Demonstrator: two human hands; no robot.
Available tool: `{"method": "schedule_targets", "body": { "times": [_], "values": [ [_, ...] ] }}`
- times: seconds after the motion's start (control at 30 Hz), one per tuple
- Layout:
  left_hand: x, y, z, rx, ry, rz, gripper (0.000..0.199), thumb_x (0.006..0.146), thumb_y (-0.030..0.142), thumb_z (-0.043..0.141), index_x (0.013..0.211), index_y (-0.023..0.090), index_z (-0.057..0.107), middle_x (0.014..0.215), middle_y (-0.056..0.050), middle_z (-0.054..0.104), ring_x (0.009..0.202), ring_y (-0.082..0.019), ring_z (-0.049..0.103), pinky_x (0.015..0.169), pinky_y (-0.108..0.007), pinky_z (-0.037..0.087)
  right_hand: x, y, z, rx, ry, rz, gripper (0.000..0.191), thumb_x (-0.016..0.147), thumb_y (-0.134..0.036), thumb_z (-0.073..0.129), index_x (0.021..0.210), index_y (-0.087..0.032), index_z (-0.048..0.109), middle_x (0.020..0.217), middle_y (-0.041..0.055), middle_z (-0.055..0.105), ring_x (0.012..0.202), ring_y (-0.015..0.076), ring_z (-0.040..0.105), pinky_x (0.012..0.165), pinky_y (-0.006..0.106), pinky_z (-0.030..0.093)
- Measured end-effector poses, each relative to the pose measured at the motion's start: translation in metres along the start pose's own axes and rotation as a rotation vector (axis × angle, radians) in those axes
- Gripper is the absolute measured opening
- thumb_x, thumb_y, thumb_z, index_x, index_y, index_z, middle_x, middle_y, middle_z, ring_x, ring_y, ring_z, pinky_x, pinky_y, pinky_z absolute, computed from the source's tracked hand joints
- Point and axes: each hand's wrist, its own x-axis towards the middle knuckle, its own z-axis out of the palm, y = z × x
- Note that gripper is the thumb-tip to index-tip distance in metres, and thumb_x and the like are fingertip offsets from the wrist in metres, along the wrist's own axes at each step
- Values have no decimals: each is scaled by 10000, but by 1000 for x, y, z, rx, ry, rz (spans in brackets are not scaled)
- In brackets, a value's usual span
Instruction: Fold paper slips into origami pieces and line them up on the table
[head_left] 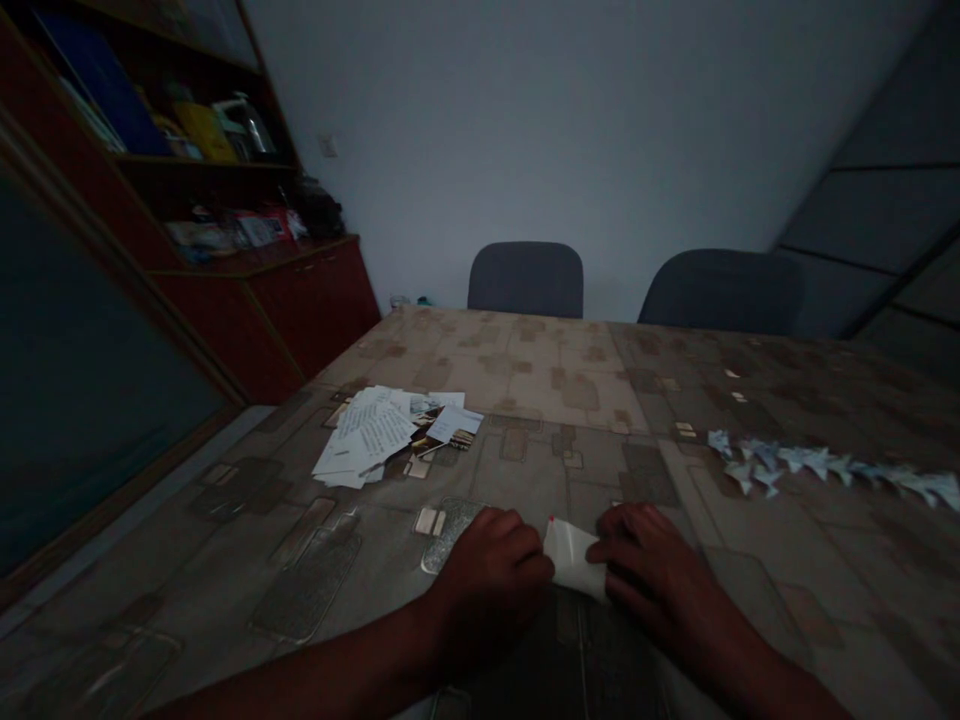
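Note:
A small folded piece of white paper (572, 560), with a speck of red at its upper left corner, is held low over the near part of the table. My left hand (495, 565) is closed on its left edge, the fingers curled. From the other side my right hand (651, 558) pinches the right end between thumb and fingers. Farther off to the left lies a loose pile of printed paper sheets (373, 432). On the right, several small folded paper figures (814, 462), pointed in shape, run in an uneven row.
A patterned cloth (517, 385) covers the table. Two grey chairs, one at the middle (526, 280) and one at the right (720, 290), stand behind its far edge. At the left is a reddish wooden cabinet (300, 310) with filled shelves. Two tiny pale scraps (735, 385) lie far right.

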Motion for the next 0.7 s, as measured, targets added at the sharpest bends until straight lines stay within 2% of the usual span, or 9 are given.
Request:
{"method": "schedule_targets", "body": {
  "times": [0.17, 0.33, 0.47, 0.7],
  "values": [
    [2, 2, -4, -147, -33, -182, 57, 817, 171, 641, 776, 166, 601, 818, -25, 593, 796, -188, 488, 702, -316, 313, 9, 3, 9, 66, 19, 95, 97, 911, -216, 559, 840, -214, 627, 857, 33, 580, 846, 227, 522, 749, 368, 391],
    [6, 1, -1, -252, -45, -369, 103, 769, 170, 682, 740, 178, 583, 844, -12, 578, 847, -195, 489, 736, -315, 310, 19, 0, 21, -17, 99, 221, 83, 818, -215, 657, 764, -190, 599, 801, 34, 583, 809, 243, 532, 746, 392, 363],
    [7, 2, 1, -277, -15, -401, 114, 748, 153, 666, 781, 182, 560, 864, -7, 575, 857, -197, 487, 746, -321, 301, 21, -4, 26, -60, 140, 283, 95, 746, -187, 674, 762, -189, 580, 781, 27, 578, 789, 242, 531, 719, 371, 349],
    [7, 4, 0, -309, -4, -369, 131, 759, 109, 638, 816, 184, 547, 866, 8, 570, 854, -183, 483, 764, -312, 300, 21, -8, 31, -67, 187, 341, 136, 703, -227, 664, 808, -207, 581, 795, 32, 593, 782, 251, 525, 722, 375, 343]
  ]
}}
